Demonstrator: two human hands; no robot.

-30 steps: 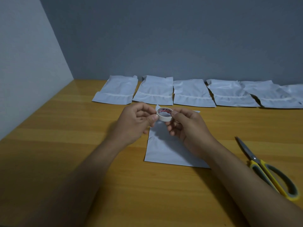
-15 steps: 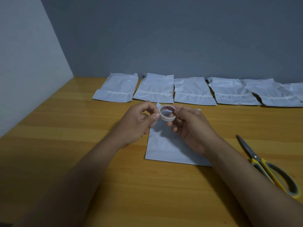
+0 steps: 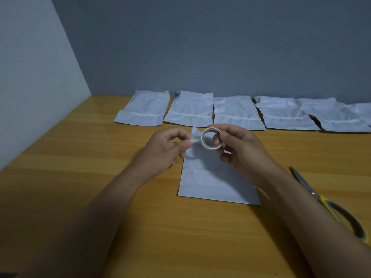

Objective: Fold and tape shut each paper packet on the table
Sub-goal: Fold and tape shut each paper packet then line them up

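A white paper packet (image 3: 216,181) lies flat in the middle of the wooden table (image 3: 80,157), partly under my hands. Above it my right hand (image 3: 241,149) holds a small roll of white tape (image 3: 210,141), a finger through its core. My left hand (image 3: 166,149) pinches the loose tape end (image 3: 193,140), pulled a short way out to the left of the roll. Several more white packets (image 3: 190,111) lie in a row along the back wall, each with a folded band across it.
Scissors with yellow and grey handles (image 3: 329,205) lie on the table to the right of my right forearm. A pale wall borders the table on the left, a grey wall at the back.
The roll has turned to face me with a finger through it. My left hand has drawn a short strip of tape out to the left.
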